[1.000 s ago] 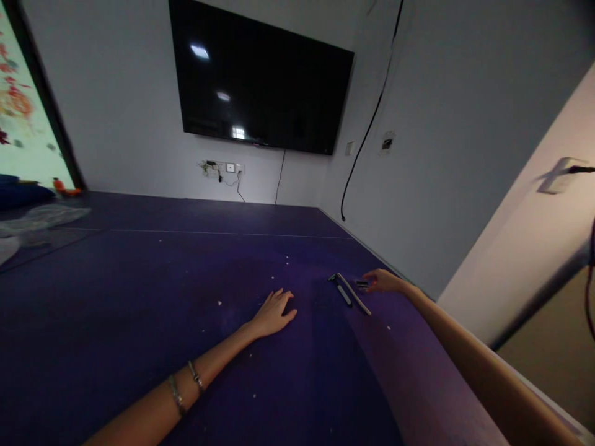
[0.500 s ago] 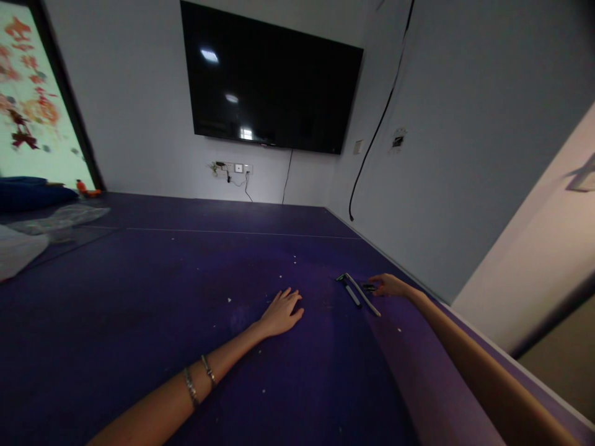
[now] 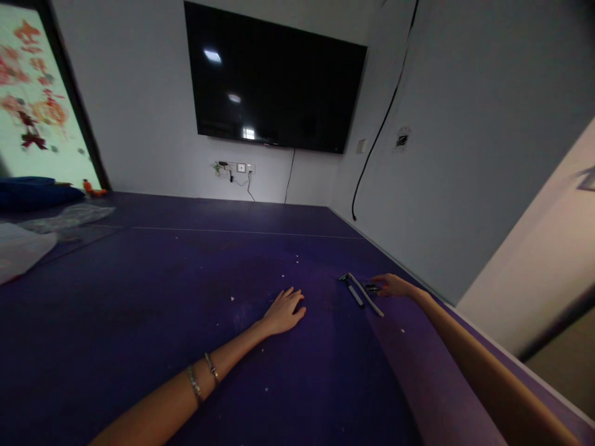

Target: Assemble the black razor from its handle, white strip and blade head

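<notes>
My left hand (image 3: 283, 311) lies palm down on the purple tabletop (image 3: 297, 384), fingers stretched out and slightly apart, holding nothing. Farther right, my right hand (image 3: 393, 285) reaches in from the right edge, its fingertips around a small dark object (image 3: 371, 287), too small to name. Just left of those fingers is a razor-like tool (image 3: 356, 295) with a grey and black handle and a dark head. Beside it a long, slightly curved grey strip (image 3: 369, 299) slants across the surface, its far end close to the tool's head.
White specks (image 3: 232, 298) dot the tabletop. Clear plastic sheeting (image 3: 69, 218), a blue cloth bundle (image 3: 39, 193) and an orange item (image 3: 94, 189) lie at far left. A television (image 3: 274, 80) hangs on the back wall above sockets (image 3: 240, 168). A black cable (image 3: 379, 133) dangles at right.
The view has shifted slightly, so everything appears a little farther right. Both hands and the objects beside the right hand keep nearly the same positions.
</notes>
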Motion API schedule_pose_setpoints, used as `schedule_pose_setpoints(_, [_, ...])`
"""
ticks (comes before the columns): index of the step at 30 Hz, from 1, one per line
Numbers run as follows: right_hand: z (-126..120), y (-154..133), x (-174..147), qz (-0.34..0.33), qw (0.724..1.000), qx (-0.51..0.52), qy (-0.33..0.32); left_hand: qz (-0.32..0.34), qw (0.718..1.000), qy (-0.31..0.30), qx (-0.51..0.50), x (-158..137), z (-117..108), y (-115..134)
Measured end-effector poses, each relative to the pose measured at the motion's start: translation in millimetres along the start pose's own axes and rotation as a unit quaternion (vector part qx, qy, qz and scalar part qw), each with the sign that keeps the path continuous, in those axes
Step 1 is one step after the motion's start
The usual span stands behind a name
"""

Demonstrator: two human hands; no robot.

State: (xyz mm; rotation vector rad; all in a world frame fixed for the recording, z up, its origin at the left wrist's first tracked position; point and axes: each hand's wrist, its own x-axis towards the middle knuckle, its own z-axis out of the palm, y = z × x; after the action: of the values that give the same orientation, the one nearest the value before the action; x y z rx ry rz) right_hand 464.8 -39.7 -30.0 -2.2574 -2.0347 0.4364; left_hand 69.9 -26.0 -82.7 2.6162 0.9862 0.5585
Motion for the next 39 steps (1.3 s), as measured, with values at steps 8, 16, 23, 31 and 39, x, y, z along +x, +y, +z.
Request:
schedule_pose_setpoints(8, [-9.5, -15.7, 7.8, -0.028, 0.996, -0.018, 0.080, -0.017, 0.998, 0.028, -0.058, 3.6, -4.8, -1.4])
schedule_pose_setpoints(16, [2.5, -94.5, 11.4, -0.143, 0.977, -0.002, 0.156, -0.081, 0.992, 0.090, -0.031, -2.9, -40.6, -41.2])
schedule_pose_setpoints(23, [46.0, -158.4, -10.0, -0.261, 0.950, 0.030, 0.170, -0.155, 0.980, 0.106, 0.063, -37.8, -73.8, -115.1])
schedule_pose_setpoints(31, [105.7, -168.1, -20.5, -0.229, 0.962, 0.031, 0.145, -0.195, 0.973, 0.097, 0.082, -67.8, -81.3, -145.3])
schedule_pose_setpoints(39, [124.4, -165.7, -23.1, -0.213, 0.960, 0.035, 0.179, -0.163, 0.978, 0.062, 0.114, -68.3, -80.0, -135.9])
